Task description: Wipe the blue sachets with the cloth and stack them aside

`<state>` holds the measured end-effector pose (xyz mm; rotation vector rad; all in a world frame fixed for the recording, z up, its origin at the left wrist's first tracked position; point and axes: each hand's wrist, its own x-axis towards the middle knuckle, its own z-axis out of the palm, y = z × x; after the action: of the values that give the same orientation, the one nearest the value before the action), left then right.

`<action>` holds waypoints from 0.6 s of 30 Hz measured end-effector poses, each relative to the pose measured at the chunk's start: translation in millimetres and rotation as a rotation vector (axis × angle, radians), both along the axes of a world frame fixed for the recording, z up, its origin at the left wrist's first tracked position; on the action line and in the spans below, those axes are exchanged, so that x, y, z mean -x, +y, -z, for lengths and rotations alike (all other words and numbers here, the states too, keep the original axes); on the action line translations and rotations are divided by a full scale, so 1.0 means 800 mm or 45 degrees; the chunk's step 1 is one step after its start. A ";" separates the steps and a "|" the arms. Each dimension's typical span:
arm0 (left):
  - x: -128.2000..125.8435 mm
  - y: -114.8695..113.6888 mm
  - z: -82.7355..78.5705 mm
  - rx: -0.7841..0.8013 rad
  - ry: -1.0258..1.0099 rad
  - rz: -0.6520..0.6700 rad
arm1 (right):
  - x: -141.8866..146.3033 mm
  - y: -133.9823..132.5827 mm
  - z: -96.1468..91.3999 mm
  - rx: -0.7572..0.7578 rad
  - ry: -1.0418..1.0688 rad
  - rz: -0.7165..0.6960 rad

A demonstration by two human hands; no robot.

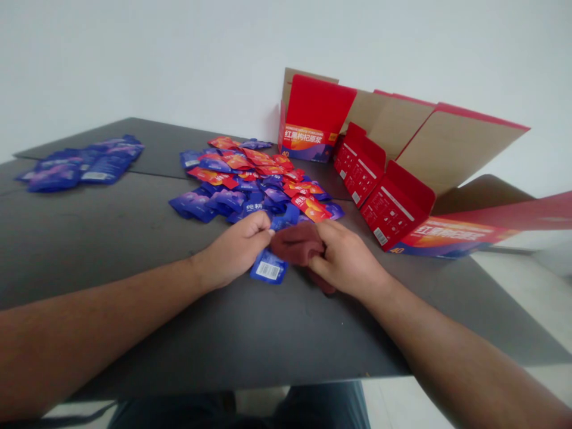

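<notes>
My left hand (235, 250) is closed in a pinch on a blue sachet (269, 267), whose barcode label hangs down over the table. My right hand (346, 256) grips a folded maroon cloth (297, 243). The cloth lies across part of the sachet, close beside my left fingertips, and hides its middle. Just beyond both hands spreads a loose heap of blue and red sachets, with a blue sachet (223, 199) and a red sachet (308, 206) near its front.
A smaller pile of blue sachets (107, 161) lies at the far left of the dark grey table (147, 238). Several red cartons with open flaps stand at the right, among them a back carton (308, 134) and a front carton (395, 205). A white wall rises behind.
</notes>
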<state>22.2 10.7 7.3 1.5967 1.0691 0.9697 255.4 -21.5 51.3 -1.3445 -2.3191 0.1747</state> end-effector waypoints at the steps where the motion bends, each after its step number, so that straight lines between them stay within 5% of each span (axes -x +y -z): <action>1: -0.002 0.000 0.000 0.085 -0.093 0.000 | -0.005 0.007 0.000 0.010 0.101 0.068; 4: -0.010 -0.002 -0.006 0.371 -0.471 0.031 | -0.019 0.026 0.003 0.092 0.563 0.197; 7: -0.014 -0.007 -0.022 0.586 -0.710 0.050 | -0.023 0.033 0.004 0.268 0.935 0.096; 13: -0.007 -0.012 -0.042 0.980 -0.582 0.225 | -0.008 0.012 0.003 0.503 0.859 -0.344; 18: 0.000 -0.015 -0.036 1.333 -0.440 0.524 | -0.001 0.000 0.002 0.589 0.898 -0.465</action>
<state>22.5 -1.6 36.4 0.6891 0.7443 0.2687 256.0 -21.5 49.4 -0.8158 -1.9220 1.1562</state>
